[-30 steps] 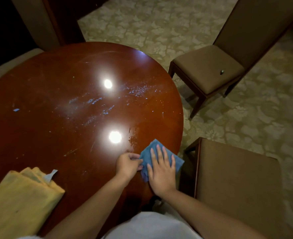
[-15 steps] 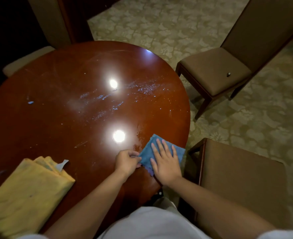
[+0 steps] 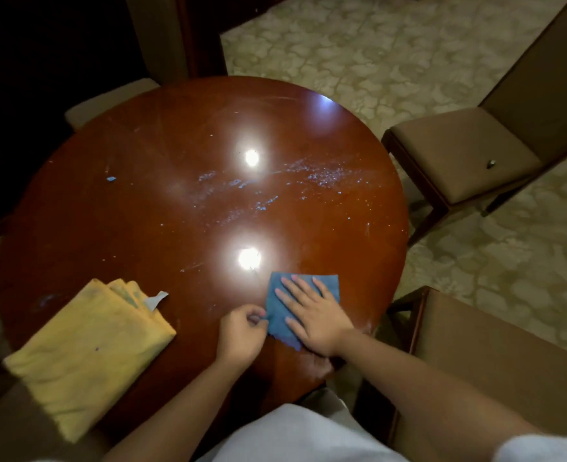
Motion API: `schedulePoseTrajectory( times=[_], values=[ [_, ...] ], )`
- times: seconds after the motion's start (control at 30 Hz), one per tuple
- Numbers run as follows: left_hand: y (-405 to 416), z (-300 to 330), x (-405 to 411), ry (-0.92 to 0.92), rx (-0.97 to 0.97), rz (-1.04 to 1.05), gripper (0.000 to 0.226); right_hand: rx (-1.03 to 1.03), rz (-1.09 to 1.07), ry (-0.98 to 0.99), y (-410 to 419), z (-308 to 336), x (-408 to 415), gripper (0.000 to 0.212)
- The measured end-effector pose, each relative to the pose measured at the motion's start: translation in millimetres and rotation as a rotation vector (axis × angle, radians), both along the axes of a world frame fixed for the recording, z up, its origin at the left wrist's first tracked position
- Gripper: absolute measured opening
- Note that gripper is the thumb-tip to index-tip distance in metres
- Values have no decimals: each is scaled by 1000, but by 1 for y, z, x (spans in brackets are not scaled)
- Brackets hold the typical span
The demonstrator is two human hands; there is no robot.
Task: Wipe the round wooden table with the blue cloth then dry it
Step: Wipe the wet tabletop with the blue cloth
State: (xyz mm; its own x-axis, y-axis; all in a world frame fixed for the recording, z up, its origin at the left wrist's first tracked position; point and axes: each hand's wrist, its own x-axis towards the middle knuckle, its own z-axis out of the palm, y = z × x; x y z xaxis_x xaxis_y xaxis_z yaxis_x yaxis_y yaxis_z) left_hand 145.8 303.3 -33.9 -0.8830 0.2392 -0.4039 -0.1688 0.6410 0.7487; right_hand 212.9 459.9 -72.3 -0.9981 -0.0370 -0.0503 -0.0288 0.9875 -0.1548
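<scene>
The round wooden table (image 3: 142, 211) is dark red and glossy, with pale streaks and specks across its middle. A folded blue cloth (image 3: 280, 305) lies flat near the table's near right edge. My right hand (image 3: 315, 315) presses flat on the cloth with straight, spread fingers. My left hand (image 3: 240, 331) sits just left of it, fingers curled, pinching the cloth's left edge. A folded yellow cloth (image 3: 85, 348) with a small white tag rests on the near left of the table, partly over the edge.
A brown padded chair (image 3: 465, 158) stands at the right, with a small dark object on its seat. A second chair (image 3: 495, 355) is close at the near right. Another seat (image 3: 108, 98) shows at the far left. Patterned carpet (image 3: 375, 55) surrounds the table.
The view has shifted, so the table sits more to the right in frame. The blue cloth now lies squarer under my right hand. Both hands remain at the cloth.
</scene>
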Motion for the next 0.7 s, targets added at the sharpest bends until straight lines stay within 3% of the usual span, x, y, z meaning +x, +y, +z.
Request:
schedulePoseTrajectory(
  times=[0.17, 0.3, 0.57, 0.7],
  values=[
    [20, 7, -22, -87, 63, 102, 11, 38, -81, -160, 7, 4, -30, 55],
    [28, 10, -15, -164, 74, 101, 24, 15, 14, -147, 11, 3, -7, 58],
    [69, 10, -19, -90, 99, 90, 11, 67, 153, -207, 81, 13, -52, 82],
    [94, 5, -43, -80, 111, 107, 15, 33, 10, -188, 95, 10, -64, 87]
  ],
)
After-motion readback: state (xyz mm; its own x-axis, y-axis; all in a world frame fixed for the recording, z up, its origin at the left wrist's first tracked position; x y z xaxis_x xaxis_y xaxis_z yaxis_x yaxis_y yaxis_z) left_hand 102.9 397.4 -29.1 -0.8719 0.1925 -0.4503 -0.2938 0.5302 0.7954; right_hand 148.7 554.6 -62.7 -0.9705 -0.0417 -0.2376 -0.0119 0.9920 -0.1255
